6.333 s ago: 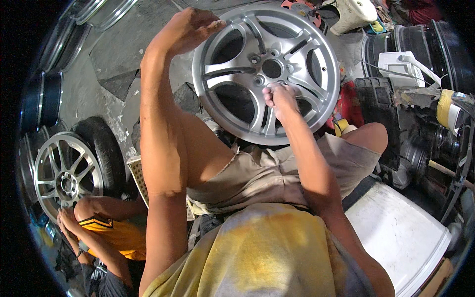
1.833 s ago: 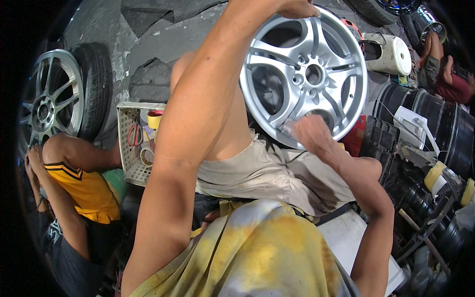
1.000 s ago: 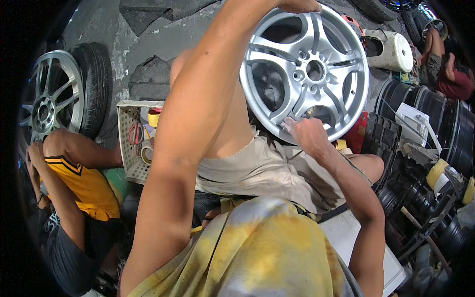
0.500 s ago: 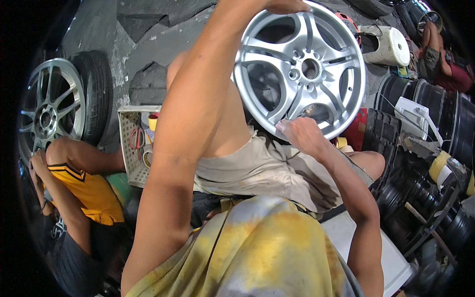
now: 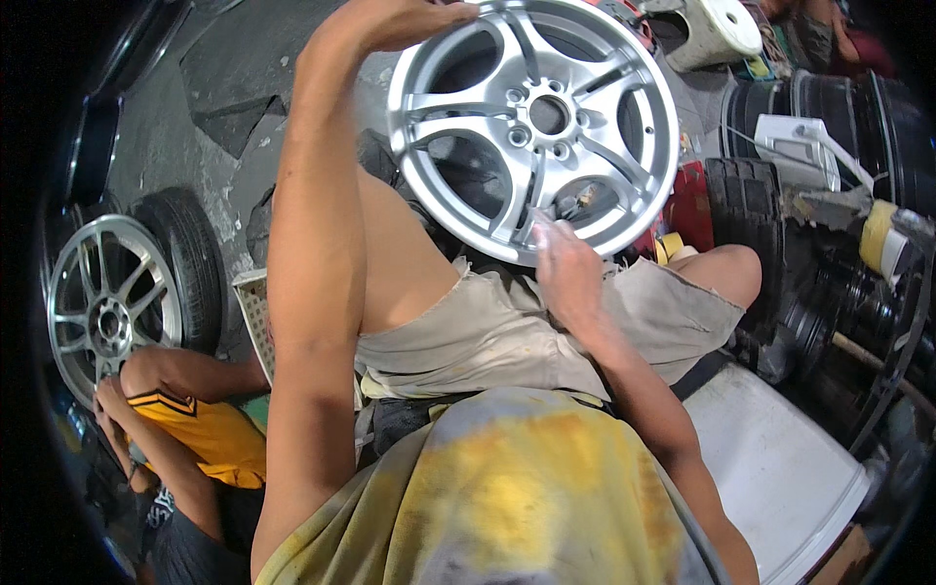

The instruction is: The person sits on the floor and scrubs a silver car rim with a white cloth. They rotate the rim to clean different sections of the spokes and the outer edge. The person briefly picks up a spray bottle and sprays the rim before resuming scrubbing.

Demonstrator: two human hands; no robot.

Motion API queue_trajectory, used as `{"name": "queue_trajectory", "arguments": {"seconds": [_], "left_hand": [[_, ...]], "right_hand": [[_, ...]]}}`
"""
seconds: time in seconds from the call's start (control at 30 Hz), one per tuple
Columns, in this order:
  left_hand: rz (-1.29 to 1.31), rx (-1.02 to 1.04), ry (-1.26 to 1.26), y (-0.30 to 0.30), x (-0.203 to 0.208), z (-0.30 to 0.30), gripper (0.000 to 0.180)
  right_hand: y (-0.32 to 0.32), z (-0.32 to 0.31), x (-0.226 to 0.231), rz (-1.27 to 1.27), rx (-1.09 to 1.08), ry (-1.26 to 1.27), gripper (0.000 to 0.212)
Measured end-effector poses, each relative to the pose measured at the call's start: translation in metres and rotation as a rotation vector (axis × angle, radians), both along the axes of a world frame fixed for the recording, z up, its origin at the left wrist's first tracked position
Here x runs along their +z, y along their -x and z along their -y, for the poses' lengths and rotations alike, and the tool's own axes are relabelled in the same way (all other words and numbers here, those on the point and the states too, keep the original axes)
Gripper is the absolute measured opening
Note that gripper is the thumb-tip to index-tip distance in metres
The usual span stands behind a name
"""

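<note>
Shifted leftward in view since earlier frame, bare left hand (image 5: pixel 405 22) at upper-left edge of round silver metal wheel (image 5: pixel 577 141), grip cannot be told, wheel beyond beige cloth shorts (image 5: pixel 478 336), bare right hand (image 5: pixel 571 263) apart, pinching small pale blurred piece (image 5: pixel 539 224) at wheel's lower side

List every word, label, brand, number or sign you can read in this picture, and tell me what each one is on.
Nothing here can be read with certainty.
White print on the co-worker's dark shirt, lower left: too small and blurred to read.
Silver wheel: no lettering I can make out.
Yellow-stained shirt, bottom centre: coloured blotches, no words visible.
</note>
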State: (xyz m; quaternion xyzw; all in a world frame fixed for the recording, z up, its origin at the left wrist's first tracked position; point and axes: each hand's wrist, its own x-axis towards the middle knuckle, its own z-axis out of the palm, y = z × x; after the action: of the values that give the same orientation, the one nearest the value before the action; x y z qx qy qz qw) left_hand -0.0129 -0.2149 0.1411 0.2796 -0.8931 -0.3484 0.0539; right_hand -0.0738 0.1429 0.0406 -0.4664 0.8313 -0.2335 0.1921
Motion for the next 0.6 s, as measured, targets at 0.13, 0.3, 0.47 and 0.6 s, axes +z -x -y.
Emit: {"name": "queue_trajectory", "arguments": {"seconds": [0.13,0.3,0.47,0.6], "left_hand": [[0.006,0.0,-0.005,-0.006,-0.001,0.001,0.043],[0.048,-0.072,0.092,-0.017,-0.035,0.026,0.048],[0.02,-0.033,0.075,-0.008,-0.034,0.014,0.05],[0.004,-0.038,0.076,-0.01,-0.037,0.018,0.051]], "right_hand": [[-0.018,0.01,-0.002,0.011,0.026,-0.364,0.028],[-0.007,0.021,-0.028,0.139,-0.009,-0.27,0.029],[-0.001,0.032,-0.033,0.135,-0.085,-0.335,0.028],[0.009,0.028,-0.03,0.413,0.053,-0.402,0.022]]}}
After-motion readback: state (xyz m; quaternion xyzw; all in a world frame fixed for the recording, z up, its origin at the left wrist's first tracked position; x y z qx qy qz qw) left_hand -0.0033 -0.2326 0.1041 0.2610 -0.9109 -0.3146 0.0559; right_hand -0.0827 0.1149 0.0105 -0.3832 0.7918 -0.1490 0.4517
